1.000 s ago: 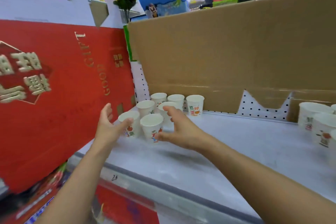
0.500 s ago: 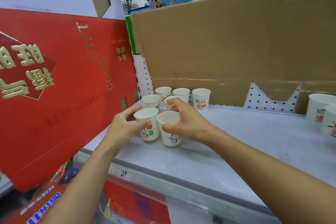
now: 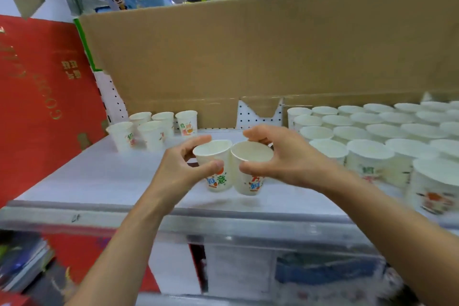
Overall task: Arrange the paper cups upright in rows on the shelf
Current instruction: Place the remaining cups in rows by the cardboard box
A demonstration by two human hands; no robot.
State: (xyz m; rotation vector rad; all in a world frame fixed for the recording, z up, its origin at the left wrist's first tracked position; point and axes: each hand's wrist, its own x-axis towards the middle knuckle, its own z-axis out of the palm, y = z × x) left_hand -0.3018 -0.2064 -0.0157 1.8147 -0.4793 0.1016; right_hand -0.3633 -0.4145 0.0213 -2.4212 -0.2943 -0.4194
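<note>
My left hand (image 3: 182, 167) grips a white printed paper cup (image 3: 216, 171) by its rim, upright. Right beside it, touching, my right hand (image 3: 283, 156) grips a second paper cup (image 3: 250, 175), also upright. Both cups are over the middle of the grey shelf (image 3: 104, 181), near its front edge. Several loose cups (image 3: 151, 129) stand upright at the shelf's back left. Rows of upright cups (image 3: 372, 136) fill the right part of the shelf.
A brown cardboard sheet (image 3: 260, 52) backs the shelf, with white pegboard (image 3: 258, 117) showing through a gap. A red gift box (image 3: 37, 107) walls the left side. The shelf's metal front rail (image 3: 223, 226) runs below my hands; goods sit underneath.
Both hands closed on one cup each at the left group and carried them rightward to mid-shelf. The view swung right, bringing the full rows of cups into sight.
</note>
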